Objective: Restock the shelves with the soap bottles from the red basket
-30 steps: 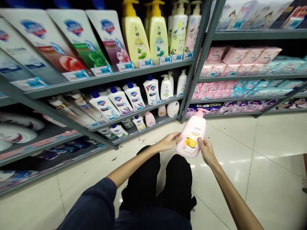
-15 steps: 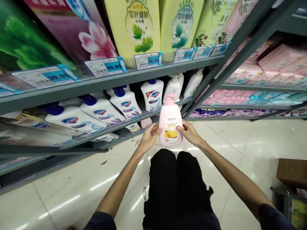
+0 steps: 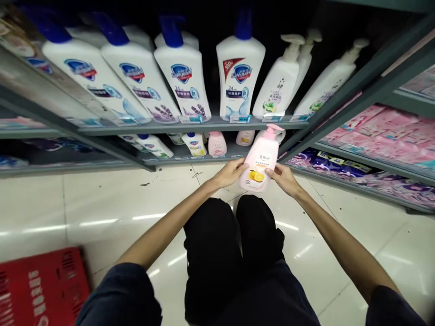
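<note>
we cannot see the back of the pink pump bottle (image 3: pixel 258 159), since its orange-printed front faces us, and the finest print is too small to read. just behind its pump, a white handled bottle (image 3: pixel 282 135) is mostly covered. at eleven o'clock from the middle of our view, the white safeguard bottles (image 3: pixel 189 83) have blue tops that sink into shadow. the red crate (image 3: pixel 44 290) at eight o'clock is cut off by the view's edge, as are the pink packs (image 3: pixel 390 131) at three o'clock.

the pink bottle is held at one o'clock from our knees (image 3: pixel 217 222), its pump tilted towards one o'clock. our left hand (image 3: pixel 231 174) pinches its nine o'clock edge, the thumb against the side. our right hand (image 3: pixel 284 178) pinches the opposite edge, the thumb lying on the front at four o'clock, just beside the orange picture. the other fingers curl partly behind the bottle, and we cannot tell how they are spread there.
</note>
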`<state>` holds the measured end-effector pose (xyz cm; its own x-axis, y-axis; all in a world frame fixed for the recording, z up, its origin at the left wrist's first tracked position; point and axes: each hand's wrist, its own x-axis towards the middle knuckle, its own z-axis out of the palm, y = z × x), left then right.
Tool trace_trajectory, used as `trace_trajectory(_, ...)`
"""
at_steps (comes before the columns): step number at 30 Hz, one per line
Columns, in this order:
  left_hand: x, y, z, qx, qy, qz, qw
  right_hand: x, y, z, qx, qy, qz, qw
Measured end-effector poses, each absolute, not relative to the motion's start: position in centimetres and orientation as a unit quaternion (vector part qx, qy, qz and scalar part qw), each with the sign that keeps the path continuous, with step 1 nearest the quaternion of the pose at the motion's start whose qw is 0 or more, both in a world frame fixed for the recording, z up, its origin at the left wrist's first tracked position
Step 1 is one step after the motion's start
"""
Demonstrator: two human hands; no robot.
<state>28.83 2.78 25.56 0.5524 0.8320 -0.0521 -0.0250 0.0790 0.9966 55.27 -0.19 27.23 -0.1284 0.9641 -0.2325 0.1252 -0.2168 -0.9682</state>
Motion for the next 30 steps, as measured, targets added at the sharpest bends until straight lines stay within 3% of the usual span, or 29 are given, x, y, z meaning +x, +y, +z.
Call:
trace_trajectory(5,28.7,1.2,23.4,0.529,0.398,0.302,0.686,55.4,0.6,23.7,-0.501,-0.496,0.612,0.358)
trace_trajectory(13,28.8,-1.1,26.9,0.484,0.482,0.234,0.692,56.2,-0.3,23.5,-0.46,-0.532,0.626,0.336)
trace_trajectory(21,30.5,-5.9,23.7,0.433,0.527,0.153,0.715,57.8,-6.2,19.8,-0.45,-0.5,0.688,0.274)
trace_trajectory(30,32.8,1.9,19.7,0.528,0.546,0.293,0.58,58.0,3.2,18.0,-0.433,-0.589,0.613,0.301)
